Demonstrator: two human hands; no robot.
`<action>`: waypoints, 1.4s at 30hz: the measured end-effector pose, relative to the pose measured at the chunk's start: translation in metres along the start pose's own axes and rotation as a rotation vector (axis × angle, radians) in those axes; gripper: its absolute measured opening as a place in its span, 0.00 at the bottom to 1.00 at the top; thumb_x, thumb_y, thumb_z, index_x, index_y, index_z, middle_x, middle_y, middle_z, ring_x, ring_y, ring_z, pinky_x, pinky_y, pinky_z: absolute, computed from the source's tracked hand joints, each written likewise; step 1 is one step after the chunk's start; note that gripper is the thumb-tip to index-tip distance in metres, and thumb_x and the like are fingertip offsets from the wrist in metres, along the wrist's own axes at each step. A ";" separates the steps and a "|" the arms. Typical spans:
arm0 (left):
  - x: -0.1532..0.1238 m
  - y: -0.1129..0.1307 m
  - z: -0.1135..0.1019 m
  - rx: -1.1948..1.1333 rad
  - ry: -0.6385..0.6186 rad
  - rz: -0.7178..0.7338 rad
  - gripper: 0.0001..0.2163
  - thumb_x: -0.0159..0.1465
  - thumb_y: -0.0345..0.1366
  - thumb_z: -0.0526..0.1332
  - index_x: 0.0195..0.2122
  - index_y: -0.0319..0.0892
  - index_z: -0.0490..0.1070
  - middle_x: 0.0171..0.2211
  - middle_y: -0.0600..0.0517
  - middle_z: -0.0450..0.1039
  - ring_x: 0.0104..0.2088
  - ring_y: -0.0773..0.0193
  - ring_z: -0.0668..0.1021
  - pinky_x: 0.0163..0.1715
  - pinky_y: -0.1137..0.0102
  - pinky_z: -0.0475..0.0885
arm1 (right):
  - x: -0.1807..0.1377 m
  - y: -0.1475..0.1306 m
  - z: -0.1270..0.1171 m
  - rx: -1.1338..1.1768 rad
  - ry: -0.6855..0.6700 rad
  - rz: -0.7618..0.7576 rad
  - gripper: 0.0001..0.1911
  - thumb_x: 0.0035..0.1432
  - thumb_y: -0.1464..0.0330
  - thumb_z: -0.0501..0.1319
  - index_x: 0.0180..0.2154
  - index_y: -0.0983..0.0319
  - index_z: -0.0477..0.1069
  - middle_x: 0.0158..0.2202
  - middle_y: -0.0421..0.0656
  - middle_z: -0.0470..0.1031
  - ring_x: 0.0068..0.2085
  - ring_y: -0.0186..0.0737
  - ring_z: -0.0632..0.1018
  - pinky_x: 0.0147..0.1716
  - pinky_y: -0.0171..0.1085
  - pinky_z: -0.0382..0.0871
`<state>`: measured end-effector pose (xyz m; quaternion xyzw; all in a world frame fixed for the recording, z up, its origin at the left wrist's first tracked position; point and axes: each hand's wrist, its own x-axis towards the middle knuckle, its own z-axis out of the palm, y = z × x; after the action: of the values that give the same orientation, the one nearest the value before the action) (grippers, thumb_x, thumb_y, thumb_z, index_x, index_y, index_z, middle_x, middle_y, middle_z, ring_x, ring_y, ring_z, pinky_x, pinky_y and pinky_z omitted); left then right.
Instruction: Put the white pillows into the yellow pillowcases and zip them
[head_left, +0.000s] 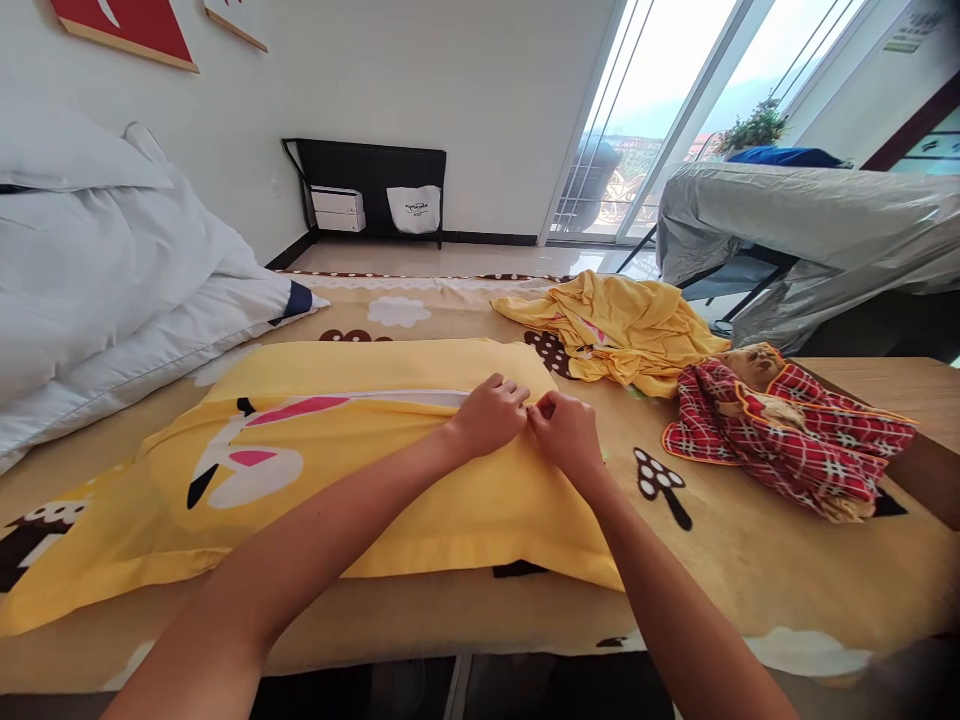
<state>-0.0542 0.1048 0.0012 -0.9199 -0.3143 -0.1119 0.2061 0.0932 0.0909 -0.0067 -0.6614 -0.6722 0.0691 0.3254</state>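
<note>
Two hands meet at the right end of the yellow pillow lying on the bed. Left hand presses the case with fingers together; right hand pinches at the slit's end, seemingly the zipper. Closing looks in hand; the next move calls for a steady pull along the white slit.

Our left hand and right hand pinch the open edge of a yellow pillowcase on the bed; beyond our right hand lie a crumpled yellow cloth and a red checked cloth.
</note>
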 end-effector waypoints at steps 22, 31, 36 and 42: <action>0.012 -0.008 -0.012 -0.296 -0.153 -0.148 0.11 0.66 0.31 0.54 0.36 0.37 0.77 0.36 0.46 0.75 0.40 0.58 0.77 0.42 0.65 0.69 | -0.004 0.008 -0.008 0.349 -0.040 -0.033 0.11 0.46 0.59 0.60 0.22 0.61 0.72 0.20 0.43 0.76 0.23 0.39 0.74 0.24 0.36 0.62; 0.011 -0.003 -0.020 -0.180 -0.259 -0.075 0.13 0.66 0.28 0.51 0.41 0.39 0.77 0.37 0.46 0.74 0.38 0.58 0.78 0.38 0.66 0.69 | -0.015 0.021 -0.011 0.380 -0.183 -0.204 0.12 0.51 0.65 0.55 0.32 0.61 0.75 0.26 0.42 0.78 0.26 0.38 0.75 0.28 0.35 0.66; 0.006 -0.005 -0.017 -0.056 -0.185 0.059 0.12 0.66 0.27 0.52 0.38 0.36 0.76 0.36 0.44 0.75 0.38 0.58 0.77 0.39 0.66 0.68 | -0.011 0.032 -0.005 0.408 -0.065 -0.206 0.14 0.53 0.63 0.58 0.38 0.62 0.76 0.27 0.42 0.76 0.26 0.36 0.74 0.27 0.35 0.68; 0.009 -0.019 -0.017 0.099 -0.076 0.427 0.15 0.68 0.26 0.48 0.37 0.35 0.76 0.35 0.43 0.75 0.36 0.60 0.74 0.36 0.65 0.64 | 0.000 0.041 0.000 0.311 -0.085 -0.391 0.12 0.57 0.63 0.57 0.34 0.59 0.79 0.29 0.43 0.74 0.28 0.36 0.74 0.30 0.35 0.68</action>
<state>-0.0609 0.1156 0.0255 -0.9579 -0.1252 -0.0153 0.2580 0.1272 0.0957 -0.0282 -0.4572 -0.7818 0.1349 0.4018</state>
